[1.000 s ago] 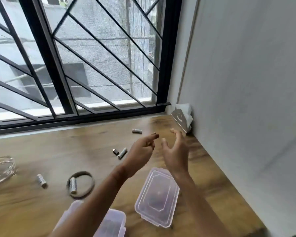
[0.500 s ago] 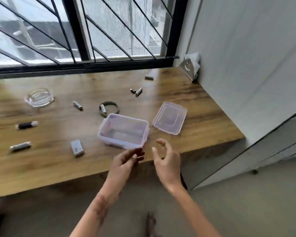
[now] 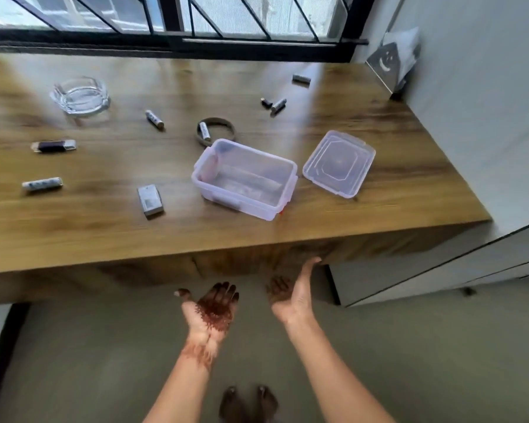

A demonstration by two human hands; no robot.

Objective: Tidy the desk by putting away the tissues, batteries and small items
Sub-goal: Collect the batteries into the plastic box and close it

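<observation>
Head view: nearest, the left hand and the right hand hang below the front edge of the surface, both spread wide, palms up and holding nothing. Just beyond them, ahead on the surface, stands the clear plastic box, uncovered and seemingly bare inside, with its lid lying flat beside it, ahead of the right hand. Ahead and left of the left hand lie a small grey block, then 1 battery and a dark stick-like item far to the left. Farther on sit a band ringing another battery, a loose battery, a glass ashtray, and 3 more small cylinders ahead of the right hand. Farthest, in the right corner against the wall, the tissues poke from a holder. The tidying looks barely begun: nothing is stowed. The next move likely calls for reaching forward over the edge and pinching 1 small item into the box.
</observation>
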